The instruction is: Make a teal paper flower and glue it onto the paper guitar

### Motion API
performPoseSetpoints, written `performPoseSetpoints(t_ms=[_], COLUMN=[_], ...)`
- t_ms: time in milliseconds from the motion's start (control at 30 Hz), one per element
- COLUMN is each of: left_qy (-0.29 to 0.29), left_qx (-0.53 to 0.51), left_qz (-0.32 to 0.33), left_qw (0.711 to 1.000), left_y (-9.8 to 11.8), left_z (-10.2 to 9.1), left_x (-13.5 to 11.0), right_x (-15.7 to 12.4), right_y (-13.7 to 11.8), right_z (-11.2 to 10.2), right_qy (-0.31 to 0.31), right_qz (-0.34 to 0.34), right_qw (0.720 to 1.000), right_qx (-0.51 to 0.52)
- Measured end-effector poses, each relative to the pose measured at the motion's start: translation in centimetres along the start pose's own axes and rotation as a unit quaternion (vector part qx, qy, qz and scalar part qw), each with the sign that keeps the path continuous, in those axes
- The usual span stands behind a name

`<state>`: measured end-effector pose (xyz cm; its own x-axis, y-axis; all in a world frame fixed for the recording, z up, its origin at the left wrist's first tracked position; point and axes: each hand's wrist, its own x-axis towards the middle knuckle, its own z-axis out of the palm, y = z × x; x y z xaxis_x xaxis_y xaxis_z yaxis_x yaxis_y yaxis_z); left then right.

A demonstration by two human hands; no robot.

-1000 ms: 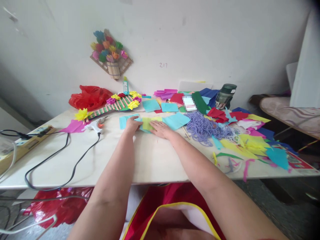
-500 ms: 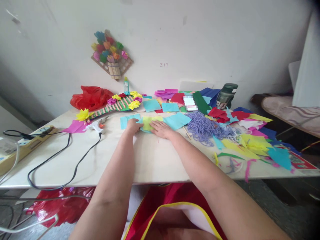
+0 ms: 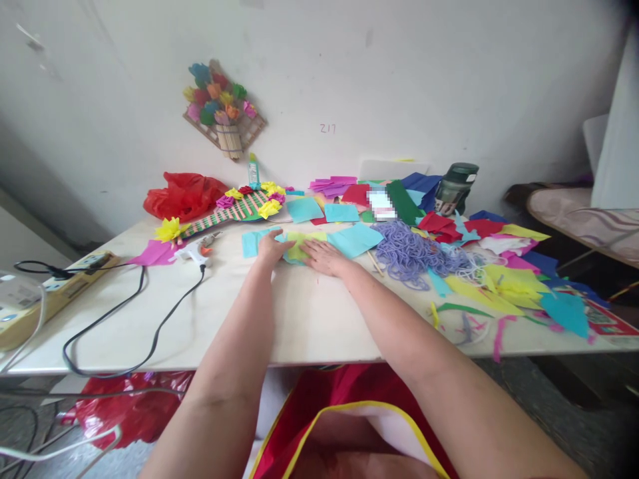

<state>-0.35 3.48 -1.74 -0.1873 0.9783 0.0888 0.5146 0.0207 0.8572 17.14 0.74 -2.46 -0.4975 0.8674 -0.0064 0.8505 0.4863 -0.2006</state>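
Observation:
A yellow piece of crepe paper [image 3: 298,246] lies over light blue crepe paper [image 3: 354,238] in the middle of the table. My right hand [image 3: 323,257] rests flat on the yellow paper, its fingers spread. On the left part of the light blue paper sits my left hand [image 3: 272,247], with the thumb stretched away from the fingers towards the yellow sheet. Both hands are open, and neither grips anything I can see. The undersides of the papers are hidden.
Left of the papers lie a white glue gun [image 3: 194,251] with a black cord and a flower-decorated guitar shape [image 3: 234,211]. A power strip [image 3: 74,286] is at the left edge. To the right are purple yarn [image 3: 405,256], paper scraps [image 3: 514,286] and a dark bottle [image 3: 455,189].
My left hand's thumb now reaches further from its fingers, over the yellow paper. The right hand stays flat in the same spot. The whole view has shifted slightly.

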Motion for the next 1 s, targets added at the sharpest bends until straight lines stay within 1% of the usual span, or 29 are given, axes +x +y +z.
performPoseSetpoints(t_ms=[100,200,300,367,433,500,567,633,800,900,1000], left_qy=[-0.007,-0.012,-0.033,-0.041,-0.046,-0.053,-0.06,-0.063,-0.076,-0.08,-0.078], left_qx=[0.002,0.0,-0.031,-0.053,-0.067,-0.075,-0.078,-0.079,-0.092,-0.123,-0.157], left_qz=[0.012,0.001,-0.007,-0.013,-0.017,-0.02,-0.021,-0.025,-0.039,-0.055,-0.066], left_qw=[1.0,1.0,0.999,0.998,0.997,0.996,0.995,0.995,0.992,0.988,0.982], left_y=[-0.3,-0.4,-0.3,-0.3,-0.4,-0.4,-0.4,-0.3,0.0,0.2,0.5], left_z=[0.3,0.1,-0.1,-0.3,-0.5,-0.7,-0.8,-1.0,-1.1,-1.0,-0.8], left_x=[0.3,0.4,0.3,0.2,0.2,0.1,0.1,0.0,-0.3,-0.4,-0.5], right_x=[0.0,0.0,0.1,0.2,0.4,0.6,0.7,0.8,0.7,0.4,0.2], right_y=[0.0,0.1,0.2,0.4,0.7,1.0,1.3,1.5,1.2,0.8,0.6], right_z=[0.0,0.1,0.2,0.3,0.3,0.3,0.4,0.5,0.5,0.2,0.0], right_qy=[0.004,0.006,0.02,0.035,0.051,0.069,0.079,0.07,0.021,0.005,0.003], right_qz=[0.0,0.0,0.003,0.019,0.05,0.08,0.095,0.094,0.079,0.082,0.079], right_qw=[1.0,1.0,1.0,0.999,0.997,0.994,0.992,0.993,0.997,0.997,0.997], right_qx=[-0.001,-0.002,-0.001,0.008,0.023,0.033,0.033,0.026,0.004,0.002,0.012])
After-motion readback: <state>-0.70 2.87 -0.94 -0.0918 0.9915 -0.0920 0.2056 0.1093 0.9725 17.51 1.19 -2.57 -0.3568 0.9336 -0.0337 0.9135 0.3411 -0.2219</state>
